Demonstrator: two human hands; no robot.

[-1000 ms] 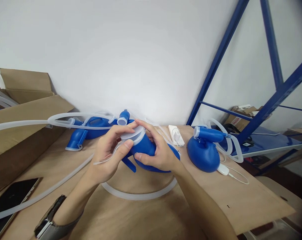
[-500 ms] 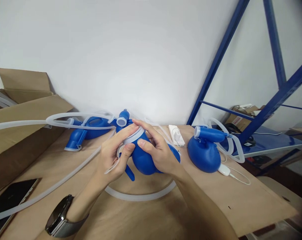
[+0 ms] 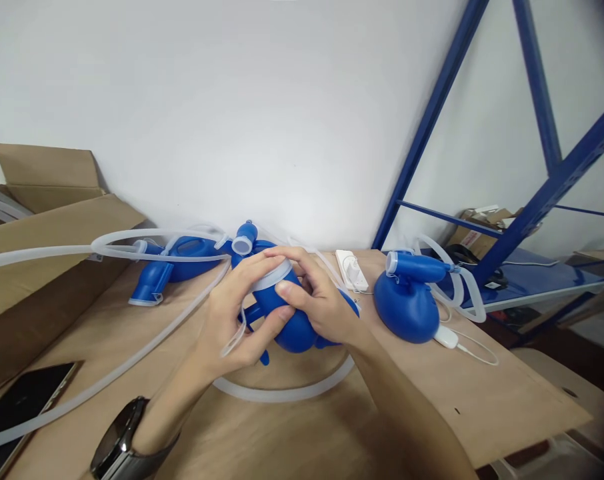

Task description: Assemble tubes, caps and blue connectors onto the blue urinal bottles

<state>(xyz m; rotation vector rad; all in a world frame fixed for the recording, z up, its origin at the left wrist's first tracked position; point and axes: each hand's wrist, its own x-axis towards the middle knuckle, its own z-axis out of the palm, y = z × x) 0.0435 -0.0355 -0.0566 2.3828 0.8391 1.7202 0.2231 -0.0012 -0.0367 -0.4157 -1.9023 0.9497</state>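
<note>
Blue rounded bottle, whitish circular cap

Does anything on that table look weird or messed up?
A little: a long whitish tube crosses over the flat dark device at the lower left, a slightly odd spot for it. I see no spill or damage; the held blue bottle looks fine, though it's partly hidden.

Smooth plastic bottle, frosted plastic tubing, matt cardboard box, wood-look tabletop
</note>
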